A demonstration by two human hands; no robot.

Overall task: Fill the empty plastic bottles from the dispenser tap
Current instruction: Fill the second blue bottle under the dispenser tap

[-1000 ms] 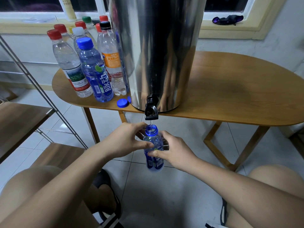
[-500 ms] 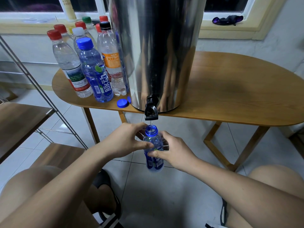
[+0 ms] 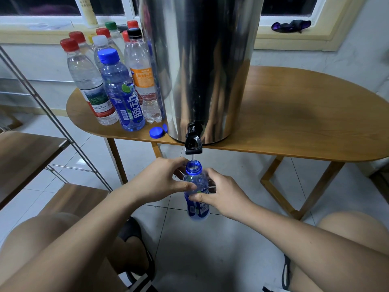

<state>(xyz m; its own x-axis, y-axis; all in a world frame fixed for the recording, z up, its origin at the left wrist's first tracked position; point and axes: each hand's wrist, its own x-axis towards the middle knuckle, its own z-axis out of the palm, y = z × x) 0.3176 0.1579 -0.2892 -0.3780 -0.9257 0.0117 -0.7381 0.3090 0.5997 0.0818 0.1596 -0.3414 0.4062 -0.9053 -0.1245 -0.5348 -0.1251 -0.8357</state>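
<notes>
A tall steel dispenser [image 3: 202, 66] stands on the wooden table [image 3: 294, 123], its black tap [image 3: 193, 142] overhanging the front edge. A thin stream of water runs from the tap into an uncapped blue bottle [image 3: 196, 207] held upright just below it. My left hand [image 3: 162, 178] grips the bottle's upper part from the left, thumb across its front. My right hand [image 3: 219, 192] grips its middle from the right. A loose blue cap [image 3: 156, 132] lies on the table left of the tap.
Several capped bottles stand on the table's left end, among them a blue one [image 3: 122, 91], a clear red-capped one [image 3: 90, 81] and an orange-labelled one [image 3: 143, 74]. A metal-framed shelf [image 3: 27, 148] is at the left. My knees sit at both lower corners over tiled floor.
</notes>
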